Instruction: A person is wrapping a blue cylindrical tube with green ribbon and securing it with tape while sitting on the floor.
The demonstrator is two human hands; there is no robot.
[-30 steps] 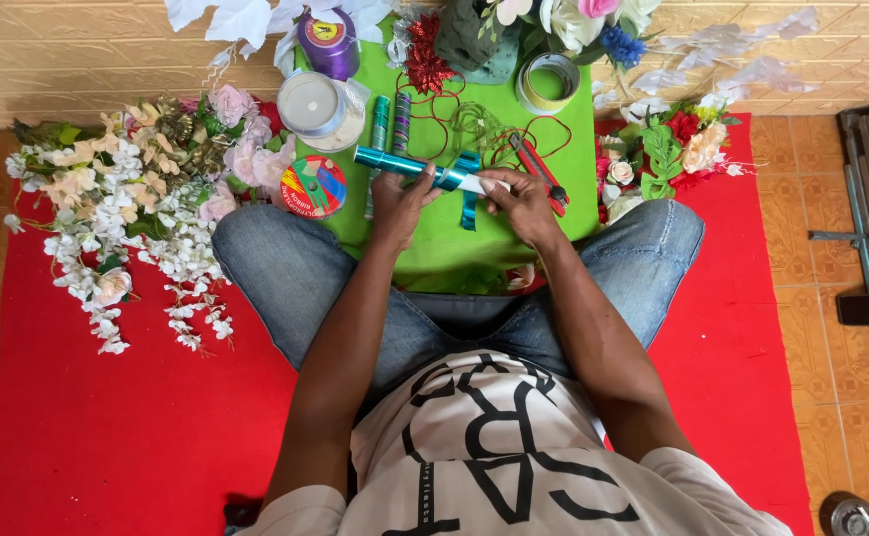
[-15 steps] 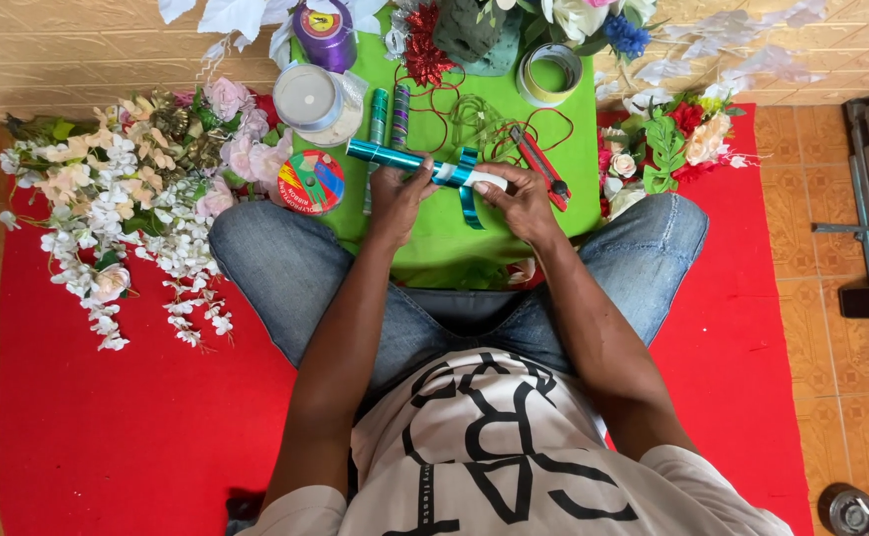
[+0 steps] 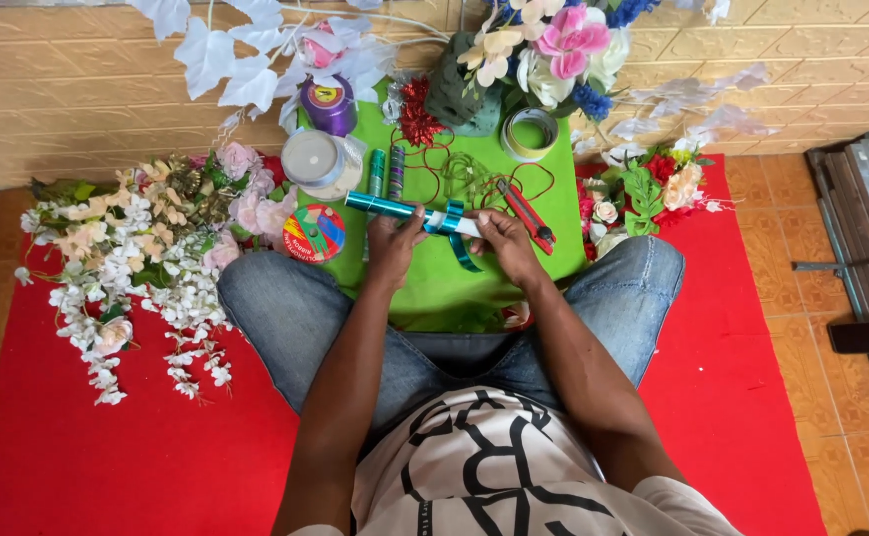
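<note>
My left hand [image 3: 393,245] grips a long stick [image 3: 370,204] wrapped in shiny teal ribbon, held level over the green cloth [image 3: 434,288]. My right hand [image 3: 506,241] holds the stick's white bare end, where a loose strip of teal ribbon [image 3: 459,248] curls down between the two hands. A red-handled cutter [image 3: 528,212] lies just beyond my right hand.
Two teal sticks [image 3: 387,171], red and green wire, a round clear tub [image 3: 314,159], a purple ribbon spool [image 3: 328,104], a tape roll [image 3: 530,133] and a multicoloured spool [image 3: 314,233] lie around. Artificial flowers [image 3: 141,253] are heaped left, right and at the back. Red mat [image 3: 107,457] underneath.
Both hands stay on the stick and have barely shifted. The ribbon strip between them has moved slightly.
</note>
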